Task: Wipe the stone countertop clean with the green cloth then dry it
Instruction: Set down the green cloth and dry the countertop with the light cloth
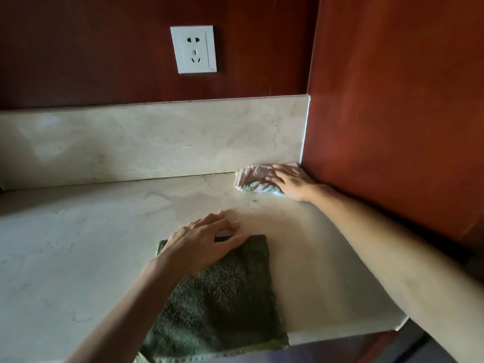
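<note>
The head camera looked down on a pale, veined stone table (86, 247) set into a corner. A low stone upstand (157, 140) of the same colour ran along the back, meeting a dark red-brown wall (91, 48) above it. A second, brighter red wall (392, 100) closed the corner on the right. A white power socket (193, 49) sat on the back wall above the upstand. The light was dim, with a soft brighter patch on the stone near the corner.

The green cloth (222, 305) lay folded flat on the table near its front edge, one corner hanging just over the edge. The left hand (207, 244) rested on the far end of that cloth, palm down, fingers spread wide and reaching onto bare stone. A smaller, bunched cloth (254, 179), pinkish with green showing at its lower edge, lay right in the corner against the upstand. The right hand (290, 182) pressed flat on top of it, fingers open.
</note>
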